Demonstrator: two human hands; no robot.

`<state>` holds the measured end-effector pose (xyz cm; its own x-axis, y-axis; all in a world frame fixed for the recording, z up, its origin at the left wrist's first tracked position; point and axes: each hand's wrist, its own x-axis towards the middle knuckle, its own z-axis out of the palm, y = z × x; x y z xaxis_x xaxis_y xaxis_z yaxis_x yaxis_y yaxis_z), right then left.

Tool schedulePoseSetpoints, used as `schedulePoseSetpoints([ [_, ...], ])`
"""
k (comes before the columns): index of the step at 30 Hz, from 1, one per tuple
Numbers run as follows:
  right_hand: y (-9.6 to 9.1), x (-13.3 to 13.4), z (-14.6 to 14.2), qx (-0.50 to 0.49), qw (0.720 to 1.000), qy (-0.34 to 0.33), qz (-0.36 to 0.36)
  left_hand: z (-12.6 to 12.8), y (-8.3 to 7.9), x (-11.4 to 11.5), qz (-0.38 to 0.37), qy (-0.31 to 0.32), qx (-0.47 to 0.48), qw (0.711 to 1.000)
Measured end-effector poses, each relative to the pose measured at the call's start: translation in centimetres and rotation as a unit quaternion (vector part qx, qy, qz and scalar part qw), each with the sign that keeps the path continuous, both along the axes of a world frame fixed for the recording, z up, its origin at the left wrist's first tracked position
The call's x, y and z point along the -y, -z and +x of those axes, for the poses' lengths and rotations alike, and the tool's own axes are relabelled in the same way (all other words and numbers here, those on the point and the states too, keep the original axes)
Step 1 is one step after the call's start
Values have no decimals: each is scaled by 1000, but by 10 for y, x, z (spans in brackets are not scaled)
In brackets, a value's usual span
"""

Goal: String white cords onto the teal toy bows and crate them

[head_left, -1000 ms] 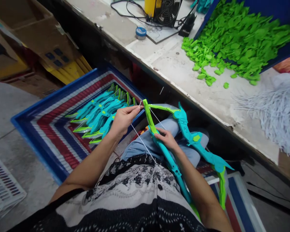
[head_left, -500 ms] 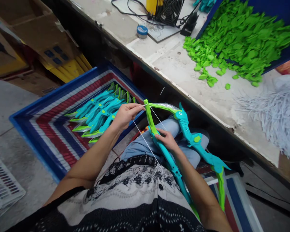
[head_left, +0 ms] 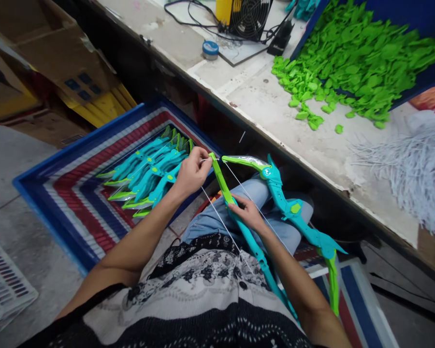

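Observation:
A toy bow (head_left: 252, 239) in teal with a lime-green tip lies slanted across my lap. My right hand (head_left: 247, 212) is wrapped round its limb, just where the green part meets the teal. At the green tip, my left hand (head_left: 195, 169) pinches the end of a white string (head_left: 217, 210), which passes at the tip and runs down toward my waist. A second toy bow (head_left: 292, 208), curved and strung with white string, rests over my knees, to the right of the first one.
A blue-rimmed crate (head_left: 32, 176) lined with striped cloth stands at left, holding several finished-looking bows (head_left: 155, 169). On the workbench (head_left: 246, 96) are green pieces (head_left: 366, 58) spilling from a blue bin, white strings (head_left: 409, 154), a blue-lidded tin (head_left: 210, 50) and a fan (head_left: 250, 19).
My left hand has moved slightly left and turned knuckles-up, still pinching the string. The held bow's green tip has shifted left, away from the second bow's tip.

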<state>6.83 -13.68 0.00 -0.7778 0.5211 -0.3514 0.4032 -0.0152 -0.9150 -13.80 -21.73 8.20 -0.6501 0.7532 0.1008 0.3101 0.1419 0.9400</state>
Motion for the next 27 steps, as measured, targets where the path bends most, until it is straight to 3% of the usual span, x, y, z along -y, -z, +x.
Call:
schedulePoseSetpoints([
  [5,2,5,2,16,998,-16,50,4,7,4,18,46,35,998],
  [9,-15,2,-2,35,973,-44,223,5,15,4,6,25,27,999],
  [12,-38,-8,-25,-45,946,-2,320,6,18,1,18,22,52,998],
  [16,-60,-27,-73,-185,942,27,280,10,17,-3,33,23,63,997],
  [20,-63,-38,-103,-222,943,8,247,11,16,-4,40,18,66,997],
  [27,-67,-43,-108,-217,910,-29,352,8,23,-17,38,6,87,995],
])
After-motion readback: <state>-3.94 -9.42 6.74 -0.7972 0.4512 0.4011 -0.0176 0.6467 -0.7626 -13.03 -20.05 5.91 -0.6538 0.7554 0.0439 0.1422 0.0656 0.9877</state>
